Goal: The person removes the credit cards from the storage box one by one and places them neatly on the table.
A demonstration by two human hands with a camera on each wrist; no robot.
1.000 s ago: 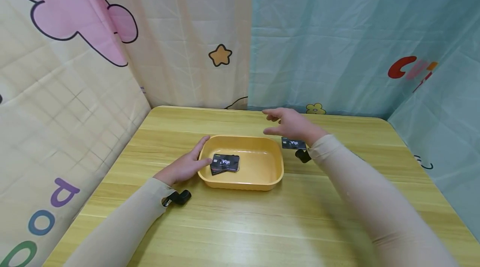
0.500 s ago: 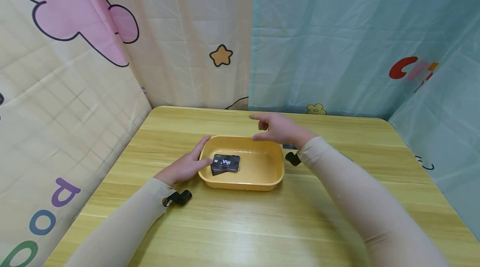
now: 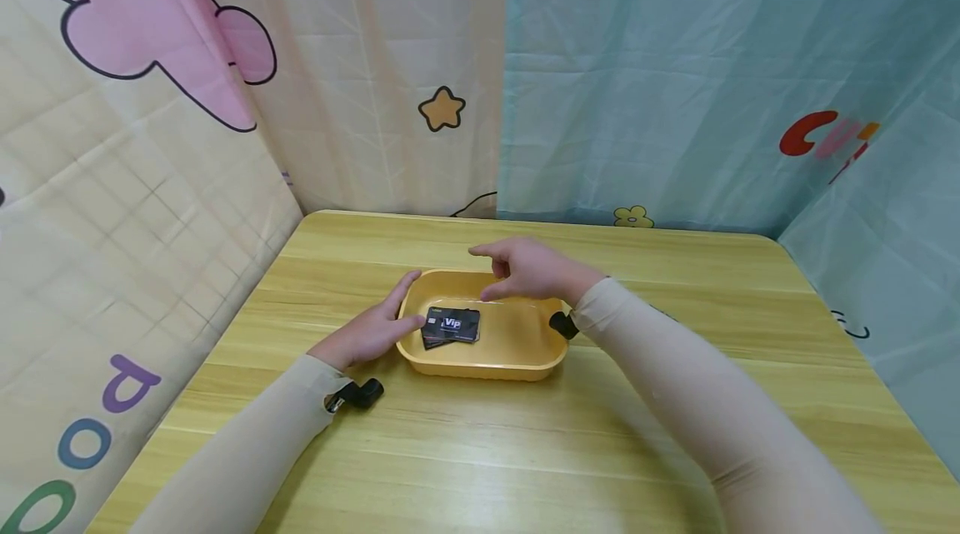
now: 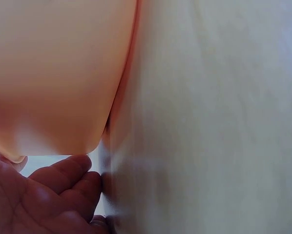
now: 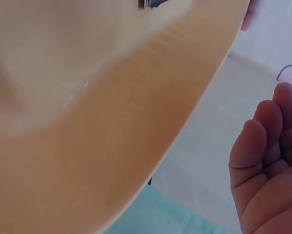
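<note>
A shallow yellow plastic tray (image 3: 517,365) sits on the table, with a small pile of cards inside at its left end. The top card (image 3: 463,332) is black and reads "Vip". My left hand (image 3: 367,336) rests against the tray's left end, its thumb reaching over the rim by the cards. In the left wrist view, its fingers (image 4: 63,175) lie close along the outer wall. My right hand (image 3: 531,269) is over the back of the tray, index finger pointing left and the other fingers (image 5: 248,151) loosely bent. Nothing is held in it.
The wooden table (image 3: 450,459) reaches back to printed curtains (image 3: 630,84), which also hang at both sides. Small black wrist cameras (image 3: 363,394) stick out below the beige sleeves (image 3: 660,359).
My right hand has moved left and slightly down, from behind a black card at the tray's right to above the tray. That card is now hidden. The left hand has stayed put.
</note>
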